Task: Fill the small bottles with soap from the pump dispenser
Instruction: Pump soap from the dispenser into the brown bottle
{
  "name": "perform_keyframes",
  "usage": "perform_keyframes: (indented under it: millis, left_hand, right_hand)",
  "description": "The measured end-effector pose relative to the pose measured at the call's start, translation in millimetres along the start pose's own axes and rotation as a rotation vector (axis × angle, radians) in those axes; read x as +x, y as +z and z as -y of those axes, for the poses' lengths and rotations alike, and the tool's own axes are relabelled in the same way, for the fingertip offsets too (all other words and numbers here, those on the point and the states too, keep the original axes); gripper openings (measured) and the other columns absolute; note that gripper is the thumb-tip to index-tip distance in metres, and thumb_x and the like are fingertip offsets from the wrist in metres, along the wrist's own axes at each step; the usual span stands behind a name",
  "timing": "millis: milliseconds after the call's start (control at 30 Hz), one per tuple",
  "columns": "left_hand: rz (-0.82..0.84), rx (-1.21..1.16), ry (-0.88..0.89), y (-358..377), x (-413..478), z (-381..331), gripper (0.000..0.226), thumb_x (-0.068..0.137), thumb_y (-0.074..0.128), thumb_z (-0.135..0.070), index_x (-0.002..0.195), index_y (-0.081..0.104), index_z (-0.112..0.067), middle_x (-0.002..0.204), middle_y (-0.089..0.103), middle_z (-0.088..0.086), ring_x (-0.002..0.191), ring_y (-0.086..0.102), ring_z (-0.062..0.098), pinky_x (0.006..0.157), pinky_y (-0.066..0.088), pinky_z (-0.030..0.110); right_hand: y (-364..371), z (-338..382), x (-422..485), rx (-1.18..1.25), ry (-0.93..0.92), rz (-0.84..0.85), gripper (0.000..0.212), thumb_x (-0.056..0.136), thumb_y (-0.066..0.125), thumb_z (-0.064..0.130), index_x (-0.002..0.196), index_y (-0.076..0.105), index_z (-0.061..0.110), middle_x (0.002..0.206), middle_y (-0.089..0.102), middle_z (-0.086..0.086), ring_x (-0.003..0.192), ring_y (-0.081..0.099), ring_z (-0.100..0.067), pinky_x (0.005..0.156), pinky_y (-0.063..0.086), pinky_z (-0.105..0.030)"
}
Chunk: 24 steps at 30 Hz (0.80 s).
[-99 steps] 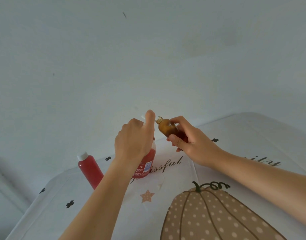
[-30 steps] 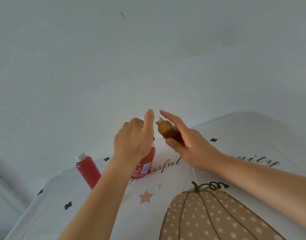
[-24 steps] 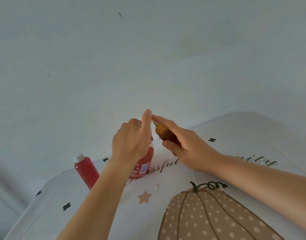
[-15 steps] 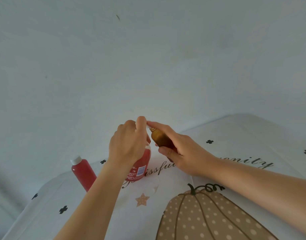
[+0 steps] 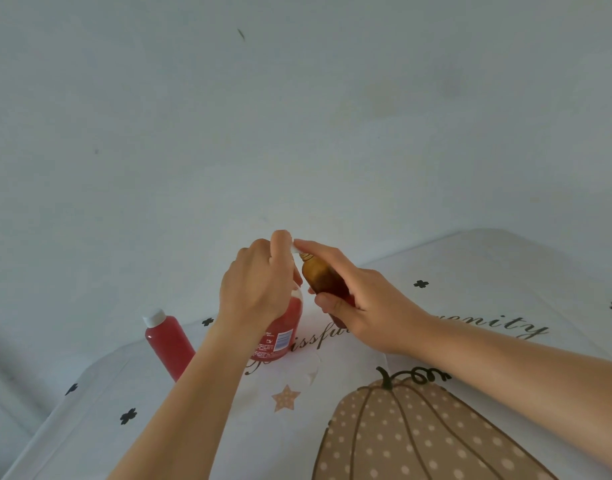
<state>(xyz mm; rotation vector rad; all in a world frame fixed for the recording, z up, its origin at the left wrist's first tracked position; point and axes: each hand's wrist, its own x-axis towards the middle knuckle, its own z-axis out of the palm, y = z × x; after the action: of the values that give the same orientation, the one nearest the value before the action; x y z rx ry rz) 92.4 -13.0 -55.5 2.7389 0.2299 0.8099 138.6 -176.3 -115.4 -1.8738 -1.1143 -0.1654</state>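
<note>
The pump dispenser (image 5: 283, 332), holding red soap, stands on the table with my left hand (image 5: 259, 285) closed over its white pump head. A small amber bottle (image 5: 320, 277) is tilted with its open neck just under the white spout. My right hand (image 5: 363, 306) grips that bottle, and its forefinger reaches along the top to the spout tip. Red liquid shows near the bottle's lower end. A second small bottle (image 5: 169, 342), red with a white cap, stands upright to the left.
The table (image 5: 488, 271) wears a white cloth printed with a dotted pumpkin (image 5: 418, 434), a star and script lettering. Its far edge meets a plain pale wall (image 5: 297, 116). The left table edge drops off near the capped bottle.
My right forefinger has stretched out over the amber bottle to touch the spout. The bottle neck moved closer under the spout, and my left hand has stayed on the pump head.
</note>
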Motion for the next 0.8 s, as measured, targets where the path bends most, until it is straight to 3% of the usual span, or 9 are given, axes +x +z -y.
perform_keyframes:
  millis: [100,167,267,400,567,700,800]
  left_hand:
    - [-0.016,0.111,0.066,1,1,7,0.017,0.105,0.045,-0.003,0.095,0.043,-0.015,0.075,0.034,-0.022,0.07,0.037,0.0,0.058,0.027,0.02]
    - [-0.002,0.134,0.102,1,1,6,0.007,0.107,0.045,-0.006,0.112,0.049,-0.01,0.075,0.032,-0.021,0.07,0.039,0.003,0.059,0.03,0.02]
    - [0.024,0.156,0.177,-1,0,0,0.023,0.11,0.036,-0.016,0.13,0.043,-0.009,0.076,0.043,-0.01,0.078,0.054,0.018,0.072,0.045,0.031]
    - [0.023,0.057,0.111,0,2,-1,0.016,0.113,0.025,-0.026,0.114,0.041,-0.021,0.068,0.054,-0.012,0.069,0.054,0.009,0.068,0.041,0.032]
    - [0.06,-0.062,0.039,-1,1,-3,0.045,0.11,0.017,-0.046,0.086,0.048,-0.023,0.065,0.064,-0.007,0.069,0.06,0.013,0.067,0.041,0.034]
    - [0.009,-0.087,-0.007,-1,0,-3,0.04,0.111,0.028,-0.024,0.074,0.043,-0.024,0.068,0.053,-0.011,0.07,0.05,0.008,0.063,0.034,0.027]
    - [0.024,0.049,0.033,0,1,1,0.024,0.109,0.036,-0.015,0.091,0.052,-0.017,0.076,0.044,-0.017,0.072,0.045,0.007,0.062,0.031,0.022]
  right_hand:
    - [0,1,-1,0.004,0.0,0.025,0.069,0.11,0.056,0.017,0.159,0.024,0.053,0.084,0.061,0.041,0.07,0.064,-0.01,0.07,0.048,-0.016]
    - [-2,1,-1,0.0,-0.001,0.019,0.068,0.11,0.056,0.016,0.158,0.024,0.052,0.086,0.058,0.048,0.073,0.064,0.0,0.071,0.046,-0.011]
    - [-4,1,0,-0.003,0.001,-0.004,0.069,0.11,0.057,0.017,0.159,0.022,0.052,0.087,0.053,0.054,0.078,0.062,0.014,0.073,0.043,-0.005]
    - [-2,1,1,0.0,-0.006,-0.017,0.068,0.111,0.057,0.02,0.159,0.022,0.053,0.088,0.056,0.05,0.076,0.063,0.007,0.073,0.045,-0.01]
    - [-3,3,0,0.004,0.0,-0.006,0.069,0.111,0.056,0.018,0.164,0.021,0.045,0.085,0.056,0.051,0.077,0.063,0.011,0.073,0.045,-0.009]
    - [-1,4,-2,0.015,0.005,0.002,0.069,0.11,0.056,0.016,0.162,0.023,0.048,0.082,0.059,0.041,0.075,0.063,0.002,0.073,0.043,-0.011]
    - [-2,4,-3,0.019,0.01,0.033,0.069,0.11,0.055,0.013,0.164,0.022,0.042,0.085,0.055,0.053,0.078,0.062,0.012,0.074,0.043,-0.007]
